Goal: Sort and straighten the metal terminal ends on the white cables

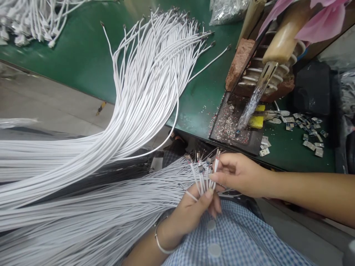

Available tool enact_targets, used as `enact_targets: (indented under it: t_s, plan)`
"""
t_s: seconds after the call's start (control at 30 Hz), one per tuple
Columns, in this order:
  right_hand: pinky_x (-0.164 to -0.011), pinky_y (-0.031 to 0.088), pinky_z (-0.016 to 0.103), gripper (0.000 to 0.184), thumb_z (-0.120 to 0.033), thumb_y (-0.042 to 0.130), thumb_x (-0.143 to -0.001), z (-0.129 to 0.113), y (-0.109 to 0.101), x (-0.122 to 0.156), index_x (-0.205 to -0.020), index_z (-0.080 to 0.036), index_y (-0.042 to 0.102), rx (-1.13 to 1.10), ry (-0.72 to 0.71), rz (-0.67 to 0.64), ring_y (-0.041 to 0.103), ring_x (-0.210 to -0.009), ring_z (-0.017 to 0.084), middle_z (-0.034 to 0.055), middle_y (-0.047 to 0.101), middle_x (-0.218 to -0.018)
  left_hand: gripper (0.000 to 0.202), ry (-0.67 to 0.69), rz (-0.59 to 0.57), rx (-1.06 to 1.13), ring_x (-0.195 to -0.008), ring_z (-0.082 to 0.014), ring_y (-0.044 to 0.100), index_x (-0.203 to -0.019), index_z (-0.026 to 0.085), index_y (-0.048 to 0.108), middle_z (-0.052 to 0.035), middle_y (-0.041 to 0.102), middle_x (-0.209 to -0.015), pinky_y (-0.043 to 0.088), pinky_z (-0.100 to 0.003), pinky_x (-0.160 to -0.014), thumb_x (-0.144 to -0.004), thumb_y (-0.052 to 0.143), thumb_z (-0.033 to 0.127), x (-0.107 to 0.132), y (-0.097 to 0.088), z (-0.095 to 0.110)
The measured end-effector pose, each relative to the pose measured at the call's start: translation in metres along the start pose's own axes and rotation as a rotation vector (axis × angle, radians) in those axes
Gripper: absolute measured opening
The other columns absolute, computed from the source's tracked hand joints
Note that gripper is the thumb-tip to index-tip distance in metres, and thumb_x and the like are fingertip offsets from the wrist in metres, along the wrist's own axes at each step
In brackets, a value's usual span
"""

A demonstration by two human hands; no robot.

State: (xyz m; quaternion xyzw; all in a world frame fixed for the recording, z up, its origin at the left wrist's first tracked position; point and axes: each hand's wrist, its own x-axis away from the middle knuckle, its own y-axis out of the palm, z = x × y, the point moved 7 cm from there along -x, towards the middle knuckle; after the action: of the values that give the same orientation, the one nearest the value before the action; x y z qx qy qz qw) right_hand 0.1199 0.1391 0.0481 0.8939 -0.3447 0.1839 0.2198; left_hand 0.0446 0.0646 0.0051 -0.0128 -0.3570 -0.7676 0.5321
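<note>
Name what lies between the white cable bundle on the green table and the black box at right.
In the head view: a reddish brick, a coil and a soldering iron.

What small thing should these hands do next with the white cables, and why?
Probably the right hand should ease one cable slightly apart from its neighbours. Its thumb and fingers are up by the reddish cable ends, while the left hand pinches the small bunch of white cables lower down, where they crowd close together.
</note>
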Motion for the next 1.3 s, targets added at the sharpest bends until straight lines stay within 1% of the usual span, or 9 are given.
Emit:
enact_targets:
  t_s: [0.1, 0.23, 0.33, 0.6, 0.87, 1.0, 1.13, 1.2, 1.3]
  plan:
    - [-0.059, 0.051, 0.029, 0.031, -0.047, 0.061, -0.076, -0.003, 0.007, 0.000, -0.071, -0.018, 0.050, -0.067, -0.039, -0.086, 0.062, -0.057, 0.014, -0.0014, 0.062, -0.057, 0.025, 0.079, 0.099, 0.006, -0.049, -0.0081, 0.048, -0.086, 0.015, 0.056, -0.0009, 0.057, -0.063, 0.036, -0.020, -0.047, -0.085, 0.051, 0.040, -0.002, -0.005, 0.006]
    - [-0.063, 0.052, 0.029, 0.030, -0.045, 0.060, -0.078, -0.003, 0.005, 0.000, -0.069, -0.017, 0.053, -0.024, -0.067, -0.063, 0.064, -0.061, 0.014, -0.0003, 0.064, -0.061, 0.022, 0.095, 0.134, -0.023, -0.040, -0.0052, 0.036, -0.083, 0.017, 0.053, 0.0035, 0.052, -0.053, 0.026, -0.019, -0.040, -0.085, 0.053, 0.038, -0.002, -0.008, 0.004]
    - [-0.062, 0.051, 0.028, 0.032, -0.046, 0.057, -0.079, -0.003, 0.002, 0.000, -0.067, -0.016, 0.054, 0.003, -0.093, -0.040, 0.063, -0.062, 0.014, 0.0006, 0.064, -0.062, 0.024, 0.067, 0.141, -0.022, -0.039, -0.0054, 0.035, -0.083, 0.016, 0.054, 0.0039, 0.052, -0.050, 0.024, -0.019, -0.039, -0.086, 0.050, 0.039, -0.001, -0.010, 0.001]
    - [-0.063, 0.047, 0.027, 0.037, -0.050, 0.065, -0.070, 0.000, -0.008, -0.002, -0.076, -0.017, 0.051, 0.001, -0.042, 0.098, 0.056, -0.064, 0.012, -0.0013, 0.057, -0.068, 0.031, 0.021, 0.132, -0.007, -0.040, -0.0062, 0.041, -0.085, 0.016, 0.058, 0.0012, 0.059, -0.053, 0.030, -0.019, -0.041, -0.083, 0.053, 0.046, 0.001, -0.009, 0.006]
    - [-0.065, 0.047, 0.026, 0.031, -0.046, 0.060, -0.077, -0.002, -0.003, -0.002, -0.073, -0.018, 0.047, -0.081, -0.067, 0.021, 0.056, -0.064, 0.011, -0.0028, 0.055, -0.065, 0.031, 0.002, 0.118, 0.057, -0.045, -0.0097, 0.051, -0.085, 0.014, 0.061, -0.0021, 0.064, -0.058, 0.038, -0.021, -0.045, -0.081, 0.055, 0.045, 0.000, -0.008, 0.006]
    - [-0.063, 0.047, 0.028, 0.028, -0.042, 0.060, -0.078, -0.004, 0.001, -0.001, -0.073, -0.019, 0.045, -0.114, -0.064, -0.029, 0.056, -0.060, 0.012, -0.0032, 0.055, -0.063, 0.028, -0.004, 0.182, 0.064, -0.063, -0.0156, 0.058, -0.084, 0.015, 0.065, -0.0051, 0.066, -0.069, 0.044, -0.028, -0.062, -0.081, 0.056, 0.042, 0.000, -0.013, 0.004]
    - [-0.059, 0.043, 0.024, 0.027, -0.038, 0.064, -0.074, -0.003, -0.003, -0.001, -0.071, -0.018, 0.045, -0.061, -0.037, 0.034, 0.050, -0.059, 0.010, -0.0040, 0.050, -0.063, 0.025, 0.093, 0.312, 0.036, -0.070, -0.0151, 0.051, -0.082, 0.016, 0.067, -0.0029, 0.059, -0.073, 0.039, -0.028, -0.070, -0.081, 0.058, 0.039, 0.002, -0.023, 0.006]
    - [-0.053, 0.038, 0.022, 0.026, -0.035, 0.062, -0.074, -0.003, -0.006, 0.000, -0.067, -0.018, 0.043, 0.023, -0.028, 0.070, 0.043, -0.054, 0.009, -0.0056, 0.044, -0.058, 0.024, 0.120, 0.320, 0.034, -0.066, -0.0129, 0.047, -0.082, 0.016, 0.067, -0.0011, 0.054, -0.067, 0.037, -0.026, -0.066, -0.082, 0.057, 0.038, 0.001, -0.025, 0.007]
    - [-0.051, 0.031, 0.023, 0.025, -0.028, 0.056, -0.074, -0.006, -0.010, 0.001, -0.059, -0.019, 0.040, 0.203, -0.069, 0.107, 0.035, -0.053, 0.008, -0.0055, 0.038, -0.056, 0.025, 0.105, 0.283, 0.100, -0.052, -0.0090, 0.038, -0.079, 0.015, 0.064, 0.0030, 0.044, -0.054, 0.030, -0.023, -0.053, -0.084, 0.054, 0.038, -0.001, -0.022, 0.006]
